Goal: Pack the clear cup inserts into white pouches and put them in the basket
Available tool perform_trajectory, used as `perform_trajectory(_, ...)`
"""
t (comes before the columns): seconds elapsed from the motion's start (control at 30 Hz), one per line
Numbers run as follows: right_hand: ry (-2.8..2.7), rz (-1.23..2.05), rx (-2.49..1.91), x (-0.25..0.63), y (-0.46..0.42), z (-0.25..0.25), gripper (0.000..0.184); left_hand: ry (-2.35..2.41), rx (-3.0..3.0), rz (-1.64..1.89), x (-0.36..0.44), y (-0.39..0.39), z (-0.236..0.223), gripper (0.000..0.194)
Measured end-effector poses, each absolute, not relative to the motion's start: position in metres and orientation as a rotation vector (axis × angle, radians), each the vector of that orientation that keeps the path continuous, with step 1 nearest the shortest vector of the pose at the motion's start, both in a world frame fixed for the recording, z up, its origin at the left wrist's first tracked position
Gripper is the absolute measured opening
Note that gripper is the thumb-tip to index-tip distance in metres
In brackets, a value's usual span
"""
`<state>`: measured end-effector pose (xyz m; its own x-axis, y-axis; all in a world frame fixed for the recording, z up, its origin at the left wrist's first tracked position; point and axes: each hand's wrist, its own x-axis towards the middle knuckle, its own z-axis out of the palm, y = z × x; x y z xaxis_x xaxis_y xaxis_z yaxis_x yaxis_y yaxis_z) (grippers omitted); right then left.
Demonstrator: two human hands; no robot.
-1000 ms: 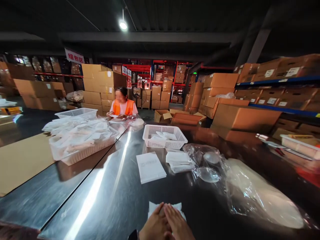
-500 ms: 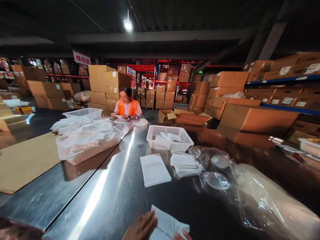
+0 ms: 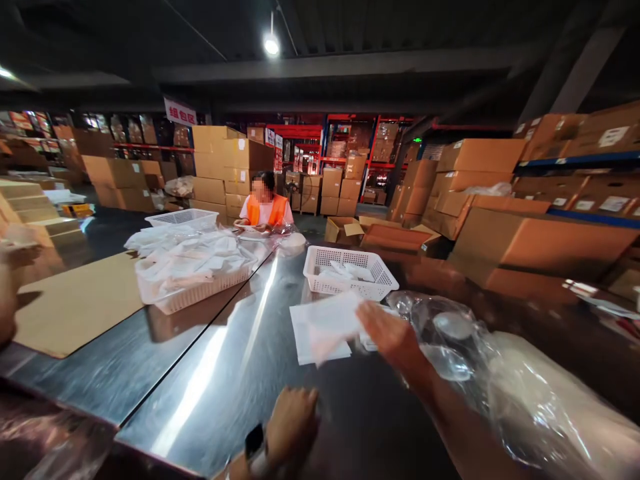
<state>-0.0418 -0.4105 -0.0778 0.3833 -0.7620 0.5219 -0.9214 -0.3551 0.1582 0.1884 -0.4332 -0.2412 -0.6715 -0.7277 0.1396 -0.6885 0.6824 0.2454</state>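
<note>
My right hand (image 3: 387,330) reaches forward over the table, its fingers closed on a white packet (image 3: 333,319), slightly blurred. The packet hangs over a flat white packet (image 3: 303,343) on the table and partly covers it. Part of a small white stack (image 3: 369,341) shows behind my right hand. Nearer to me is my left hand (image 3: 294,421), a dark watch on its wrist. Its fingers are curled, and the palm side is hidden. Beyond the packets stands a white perforated basket (image 3: 350,290) with some white packets inside.
A heaped white basket (image 3: 195,293) stands left of the table seam, near a cardboard sheet (image 3: 80,307). Clear plastic bags (image 3: 545,393) lie at the right. Across the table sits a co-worker in an orange vest (image 3: 267,212). Another person's hand (image 3: 15,257) shows at the left edge.
My right hand has carried the white packet forward from the near table edge to above the flat packet. My left hand has let go of it. Another person's hand has appeared at left.
</note>
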Motion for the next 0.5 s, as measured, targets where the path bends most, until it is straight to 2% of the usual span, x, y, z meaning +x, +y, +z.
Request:
perform_trajectory(0.07, -2.053, 0.387, 1.781, -0.036, -0.46, -0.026, 0.042, -2.68, 1.144, -0.202, 0.168, -0.453, -0.219, 0.036)
perform_trajectory(0.17, -2.248, 0.336, 1.626, -0.039, -0.501, -0.007, 0.039, -2.673, 1.127, -0.171, 0.145, -0.487, -0.211, 0.041)
perform_trajectory(0.4, -2.322, 0.15, 1.966, -0.09, -0.475, -0.117, 0.02, -2.692, 1.145, -0.164, 0.14, -0.515, -0.229, 0.031)
perform_trajectory(0.5, -2.304, 0.179, 1.957, -0.113, -0.492, -0.141, 0.028, -2.703, 1.112, -0.169, 0.14, -0.517, -0.228, 0.034)
